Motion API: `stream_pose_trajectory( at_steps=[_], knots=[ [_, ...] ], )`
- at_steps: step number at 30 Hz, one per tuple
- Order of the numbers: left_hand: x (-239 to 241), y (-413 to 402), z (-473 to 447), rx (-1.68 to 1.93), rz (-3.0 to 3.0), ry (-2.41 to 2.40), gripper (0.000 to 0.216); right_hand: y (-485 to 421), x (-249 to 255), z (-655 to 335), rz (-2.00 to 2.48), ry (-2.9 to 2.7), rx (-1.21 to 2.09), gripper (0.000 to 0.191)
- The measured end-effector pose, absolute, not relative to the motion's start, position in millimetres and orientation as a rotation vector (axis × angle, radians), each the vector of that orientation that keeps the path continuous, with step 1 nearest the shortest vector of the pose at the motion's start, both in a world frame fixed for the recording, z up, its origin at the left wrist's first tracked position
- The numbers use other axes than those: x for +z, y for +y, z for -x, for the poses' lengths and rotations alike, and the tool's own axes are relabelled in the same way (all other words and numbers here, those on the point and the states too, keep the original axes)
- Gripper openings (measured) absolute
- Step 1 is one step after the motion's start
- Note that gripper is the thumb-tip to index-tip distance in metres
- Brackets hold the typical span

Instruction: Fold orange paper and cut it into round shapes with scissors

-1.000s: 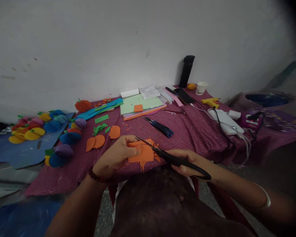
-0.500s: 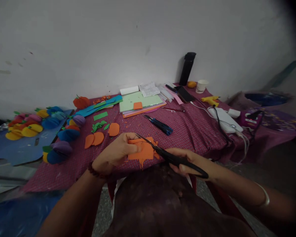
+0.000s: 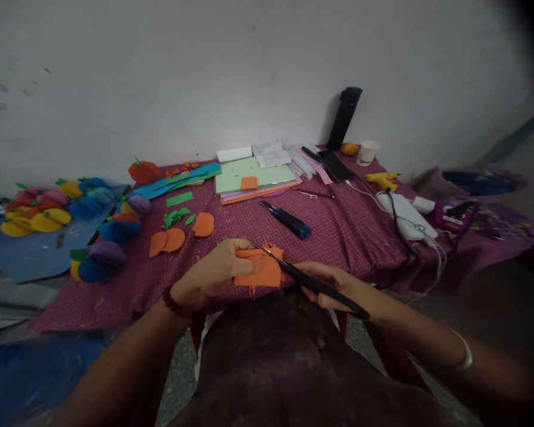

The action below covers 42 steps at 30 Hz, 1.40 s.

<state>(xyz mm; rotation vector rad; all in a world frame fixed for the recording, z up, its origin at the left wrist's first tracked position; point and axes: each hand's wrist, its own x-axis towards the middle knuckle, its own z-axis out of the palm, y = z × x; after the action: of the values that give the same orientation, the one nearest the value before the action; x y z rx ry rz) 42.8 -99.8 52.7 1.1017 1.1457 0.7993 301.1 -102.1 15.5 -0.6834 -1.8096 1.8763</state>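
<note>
Orange paper [image 3: 267, 273] is pinched between the thumb and fingers of my left hand [image 3: 225, 265], close above the table's front edge. Black-handled scissors [image 3: 324, 289] are gripped by my right hand [image 3: 336, 284]. Their blades lie across the upper part of the paper and their tips point at my left fingers. Orange scraps [image 3: 272, 246] show just behind the paper. Rounded orange cutouts [image 3: 174, 240] lie to the left, with one more orange cutout [image 3: 203, 225] nearer my left hand. A blue-and-black box cutter [image 3: 289, 221] rests beyond my hands.
Green paper bits [image 3: 175, 217] lie on the checked cloth [image 3: 333, 219]. Folded paper fruits [image 3: 51, 219] crowd the left. Stacked coloured sheets [image 3: 231, 184] lie at the back. A black bottle [image 3: 345, 118], paper cup [image 3: 368, 153], yellow glue gun [image 3: 382, 179] and white power strip [image 3: 407, 216] stand or lie right.
The scissors have closed further, their handles now together across the orange paper. The paper is turned slightly in my left hand. The whole view has shifted a little.
</note>
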Motion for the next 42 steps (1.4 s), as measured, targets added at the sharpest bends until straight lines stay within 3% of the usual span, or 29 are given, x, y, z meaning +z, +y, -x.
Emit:
stream_pose_trajectory(
  at_steps=[18, 27, 42],
  knots=[
    [46.6, -114.7, -71.6, 1.246, -0.768, 1.076, 0.016, -115.4, 6.2, -289.2, 0.734, -1.607, 1.830, 0.072],
    [46.6, -114.6, -71.9, 1.279, -0.778, 1.111, 0.011, -121.9, 10.1, -287.0, 0.743, -1.603, 1.814, 0.064],
    [44.8, -111.8, -64.2, 1.229, -0.739, 1.048, 0.020, -119.8, 8.7, -292.8, 0.731, -1.619, 1.847, 0.063]
  ],
)
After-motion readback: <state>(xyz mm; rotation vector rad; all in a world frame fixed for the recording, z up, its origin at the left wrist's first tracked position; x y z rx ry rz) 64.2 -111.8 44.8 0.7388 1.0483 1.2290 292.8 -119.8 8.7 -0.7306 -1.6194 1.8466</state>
